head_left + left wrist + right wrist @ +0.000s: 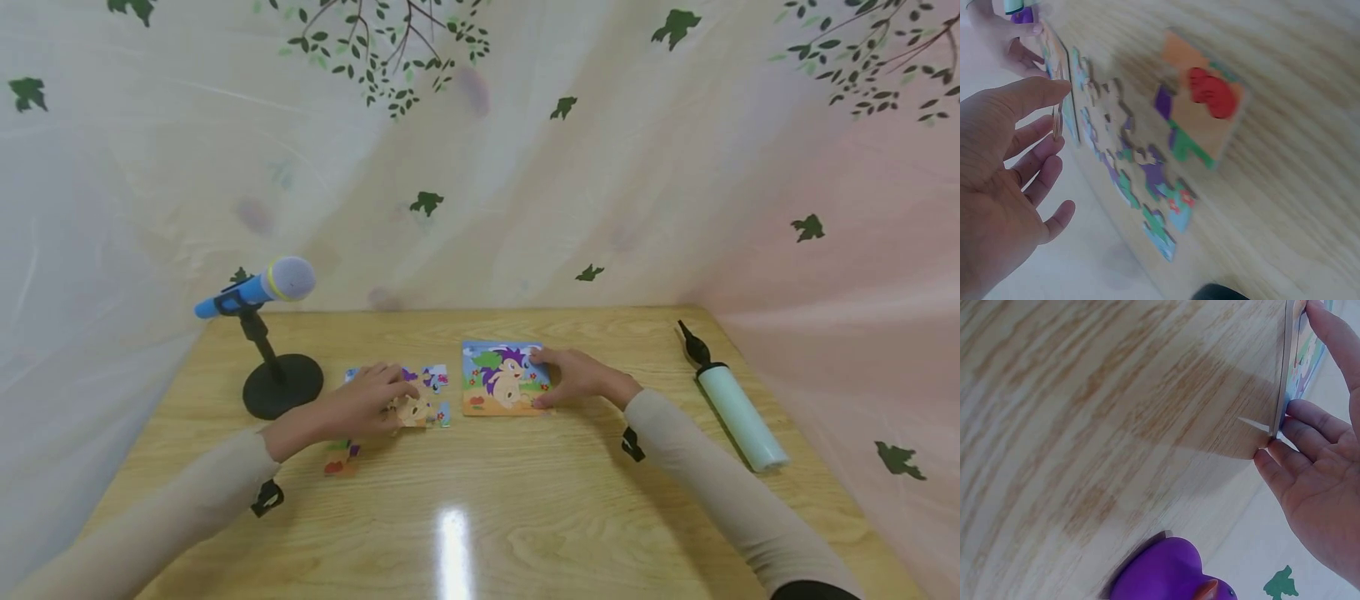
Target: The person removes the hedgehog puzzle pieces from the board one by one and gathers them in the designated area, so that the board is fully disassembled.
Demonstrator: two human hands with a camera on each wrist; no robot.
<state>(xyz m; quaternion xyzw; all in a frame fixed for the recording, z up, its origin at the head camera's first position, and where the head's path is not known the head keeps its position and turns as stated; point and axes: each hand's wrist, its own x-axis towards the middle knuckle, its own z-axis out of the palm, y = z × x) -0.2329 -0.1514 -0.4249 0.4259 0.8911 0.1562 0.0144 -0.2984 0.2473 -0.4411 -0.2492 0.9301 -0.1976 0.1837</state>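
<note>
A hedgehog picture puzzle board lies flat on the wooden table. My right hand rests against its right edge, thumb at the far corner and straight fingers at the near corner; the right wrist view shows those fingers touching the board's edge. My left hand lies over a cluster of loose puzzle pieces. In the left wrist view its fingers are spread and fairly straight, tips at the edge of the pieces. An orange piece lies apart, nearer me.
A blue and grey microphone on a black round stand is left of the pieces. A pale green hand pump lies near the table's right edge. Leaf-printed sheeting closes the back and sides. A purple rounded object shows low in the right wrist view.
</note>
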